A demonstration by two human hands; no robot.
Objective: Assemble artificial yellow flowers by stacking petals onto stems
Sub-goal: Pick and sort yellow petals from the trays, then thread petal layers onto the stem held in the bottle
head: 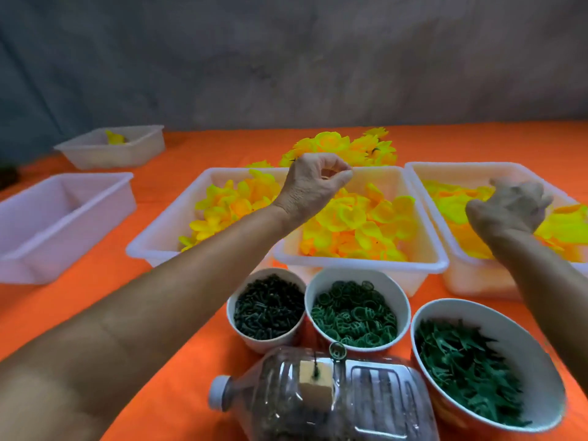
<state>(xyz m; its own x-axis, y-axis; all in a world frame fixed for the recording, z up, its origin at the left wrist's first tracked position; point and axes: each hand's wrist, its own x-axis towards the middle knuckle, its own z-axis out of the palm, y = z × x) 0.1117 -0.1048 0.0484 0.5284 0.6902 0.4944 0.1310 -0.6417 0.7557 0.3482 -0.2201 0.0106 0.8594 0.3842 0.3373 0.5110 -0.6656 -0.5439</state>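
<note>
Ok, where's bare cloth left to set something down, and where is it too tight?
Free: orange cloth left of the dark-stem cup, below the left petal tray; also a strip between the empty tray and that petal tray. Crowded: three bowls, the bottle and the petal trays sit packed together centre-right, where both hands reach.

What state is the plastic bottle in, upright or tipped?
Tipped. The plastic bottle lies on its side on the orange cloth, white cap pointing left, in front of the bowls.

yellow petals (356,224) heaped in white trays (423,265)
</note>
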